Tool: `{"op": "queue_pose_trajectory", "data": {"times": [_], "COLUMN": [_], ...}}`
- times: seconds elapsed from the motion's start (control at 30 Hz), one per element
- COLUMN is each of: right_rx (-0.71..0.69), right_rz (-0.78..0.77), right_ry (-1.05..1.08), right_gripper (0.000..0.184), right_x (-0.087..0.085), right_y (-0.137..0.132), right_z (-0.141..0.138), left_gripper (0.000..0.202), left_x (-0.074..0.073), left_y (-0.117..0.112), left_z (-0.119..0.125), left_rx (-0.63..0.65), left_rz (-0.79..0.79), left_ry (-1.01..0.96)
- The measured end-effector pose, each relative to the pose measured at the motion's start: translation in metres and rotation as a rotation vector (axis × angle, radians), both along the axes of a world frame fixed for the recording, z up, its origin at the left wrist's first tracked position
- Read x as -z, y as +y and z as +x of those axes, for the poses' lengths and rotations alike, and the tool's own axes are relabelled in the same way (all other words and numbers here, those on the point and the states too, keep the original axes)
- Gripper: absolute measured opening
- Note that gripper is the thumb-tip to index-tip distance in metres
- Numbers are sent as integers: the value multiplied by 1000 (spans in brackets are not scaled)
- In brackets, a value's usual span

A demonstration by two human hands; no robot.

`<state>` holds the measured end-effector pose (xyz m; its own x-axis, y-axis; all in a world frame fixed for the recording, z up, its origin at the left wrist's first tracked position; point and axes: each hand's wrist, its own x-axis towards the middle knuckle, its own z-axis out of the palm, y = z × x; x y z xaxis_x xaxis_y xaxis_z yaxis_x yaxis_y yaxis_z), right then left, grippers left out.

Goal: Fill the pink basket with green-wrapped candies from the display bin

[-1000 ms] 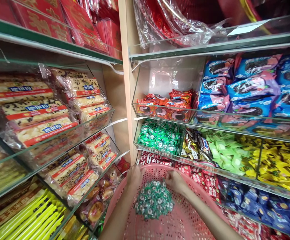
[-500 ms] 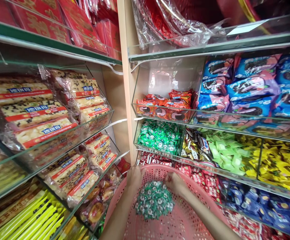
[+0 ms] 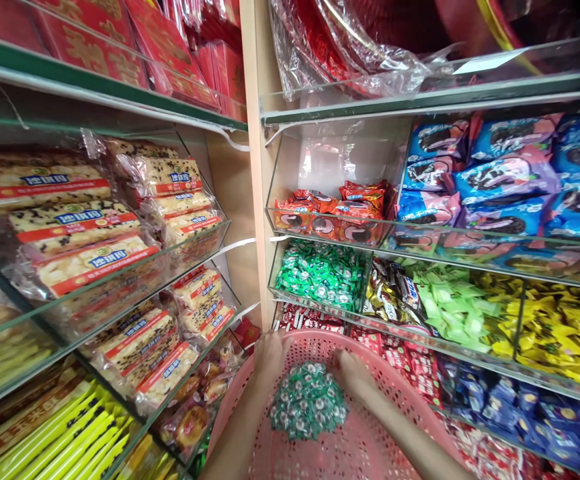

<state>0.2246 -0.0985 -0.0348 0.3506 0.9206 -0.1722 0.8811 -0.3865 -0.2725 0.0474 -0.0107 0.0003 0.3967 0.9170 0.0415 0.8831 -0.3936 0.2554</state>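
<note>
A pink perforated plastic basket (image 3: 370,440) sits low in front of me, with a heap of small green wrapped candies (image 3: 307,400) in it. My left hand (image 3: 269,357) grips the basket's far left rim, fingers curled over the edge. My right hand (image 3: 353,373) rests inside the basket at the right edge of the candy heap, fingers bent down into the candies; whether it holds any is hidden. Straight above the basket, a glass shelf bin (image 3: 320,273) is filled with the same green candies.
Glass bins to the right hold gold-wrapped sweets (image 3: 393,290), light green sweets (image 3: 455,303) and yellow sweets (image 3: 565,333). Blue cookie packs (image 3: 500,180) and red packs (image 3: 340,210) sit above. Left shelves carry nougat bars (image 3: 75,227). A wooden post (image 3: 255,167) divides the shelves.
My right hand has lowered from above the heap down into the green candies. The left hand and the basket stay where they were.
</note>
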Motion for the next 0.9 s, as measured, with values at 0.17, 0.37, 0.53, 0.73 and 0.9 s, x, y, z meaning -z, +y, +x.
{"op": "queue_pose_trajectory", "data": {"times": [0.17,0.37,0.53,0.73,0.9], "right_rx": [5,-53,-41,-52,-91], "right_rz": [-47,44,85,89,173], "right_ry": [-20,2,-16,-132,-197], "right_gripper": [25,24,26,25,23], "right_x": [-1,9,14,5,-25], "right_y": [-3,-1,1,-4,-8], "right_z": [-5,-3,-5,-12,-21], "left_gripper": [40,40,39,40,42], "left_x": [-4,-7,-7,-6,-5], "left_y": [-2,-4,-5,-5,-4], "left_z": [0,0,0,0,1], "left_rx": [0,6,-6,-2,-29], "left_rz": [-11,-11,-2,25,-7], "left_ry": [23,13,5,15,10]}}
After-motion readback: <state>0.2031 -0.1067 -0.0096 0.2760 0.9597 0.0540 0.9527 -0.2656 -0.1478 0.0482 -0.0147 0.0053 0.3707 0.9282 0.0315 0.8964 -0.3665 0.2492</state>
